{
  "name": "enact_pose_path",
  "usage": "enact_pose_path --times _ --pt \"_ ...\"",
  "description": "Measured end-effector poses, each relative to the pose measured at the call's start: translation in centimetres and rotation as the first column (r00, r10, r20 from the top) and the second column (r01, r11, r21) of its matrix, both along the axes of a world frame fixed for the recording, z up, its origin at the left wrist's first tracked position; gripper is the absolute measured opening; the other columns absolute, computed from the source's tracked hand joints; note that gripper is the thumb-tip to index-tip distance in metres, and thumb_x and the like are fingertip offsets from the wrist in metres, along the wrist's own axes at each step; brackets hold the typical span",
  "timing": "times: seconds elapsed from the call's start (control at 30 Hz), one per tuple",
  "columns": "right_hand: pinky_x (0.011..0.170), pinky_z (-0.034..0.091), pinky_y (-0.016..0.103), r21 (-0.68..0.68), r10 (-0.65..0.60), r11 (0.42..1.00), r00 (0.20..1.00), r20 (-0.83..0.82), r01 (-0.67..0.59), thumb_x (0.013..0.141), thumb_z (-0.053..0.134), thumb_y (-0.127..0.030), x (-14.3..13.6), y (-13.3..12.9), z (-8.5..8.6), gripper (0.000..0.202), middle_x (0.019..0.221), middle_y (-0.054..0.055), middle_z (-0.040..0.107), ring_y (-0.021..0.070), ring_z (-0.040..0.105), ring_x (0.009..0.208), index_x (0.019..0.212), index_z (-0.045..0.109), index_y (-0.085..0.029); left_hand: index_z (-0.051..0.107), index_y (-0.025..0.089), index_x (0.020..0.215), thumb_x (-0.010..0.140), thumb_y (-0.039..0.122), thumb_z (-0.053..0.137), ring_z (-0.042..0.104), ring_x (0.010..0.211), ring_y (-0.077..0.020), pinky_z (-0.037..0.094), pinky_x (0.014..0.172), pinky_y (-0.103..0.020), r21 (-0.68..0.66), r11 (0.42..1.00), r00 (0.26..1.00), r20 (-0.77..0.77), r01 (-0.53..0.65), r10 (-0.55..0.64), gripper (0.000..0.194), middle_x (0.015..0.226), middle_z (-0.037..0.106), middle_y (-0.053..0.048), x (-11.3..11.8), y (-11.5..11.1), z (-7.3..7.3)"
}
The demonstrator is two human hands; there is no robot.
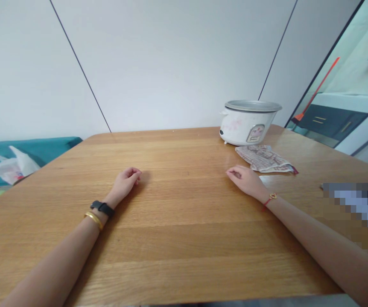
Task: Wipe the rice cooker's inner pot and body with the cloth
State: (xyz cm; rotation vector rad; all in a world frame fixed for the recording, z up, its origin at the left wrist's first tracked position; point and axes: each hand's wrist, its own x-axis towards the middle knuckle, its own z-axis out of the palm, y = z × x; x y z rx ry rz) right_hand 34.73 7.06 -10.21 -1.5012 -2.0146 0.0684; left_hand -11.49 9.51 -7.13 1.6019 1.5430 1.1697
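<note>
While left hand (128, 182) and right hand (246, 181) lay loosely closed, seemingly empty, cloth (264, 158) and cooker (240, 125) sat aside, likely for space.

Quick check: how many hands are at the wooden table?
2: the left hand, on the left side of the wooden table, and the right hand, beside the patterned cloth near the white rice cooker. None seems hidden.
</note>
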Motion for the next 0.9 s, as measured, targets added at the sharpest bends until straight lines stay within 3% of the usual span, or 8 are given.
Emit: enact_pose_path --times 0.9 --pt "0.076 0.046 0.034 -0.013 0.000 1.000 1.000 0.008 0.000 0.095 0.050 -0.033 0.00 -0.05 0.08 0.024 0.092 0.006 0.072 0.0209 0.065 0.083 0.086 0.068 -0.021 0.060 0.019 0.076 0.067 0.051 0.064 0.052 0.053 -0.0144 0.039 0.054 -0.027 -0.003 1.000 1.000 -0.021 0.012 -0.012 0.034 0.061 0.058 0.002 0.16 -0.20 0.19"
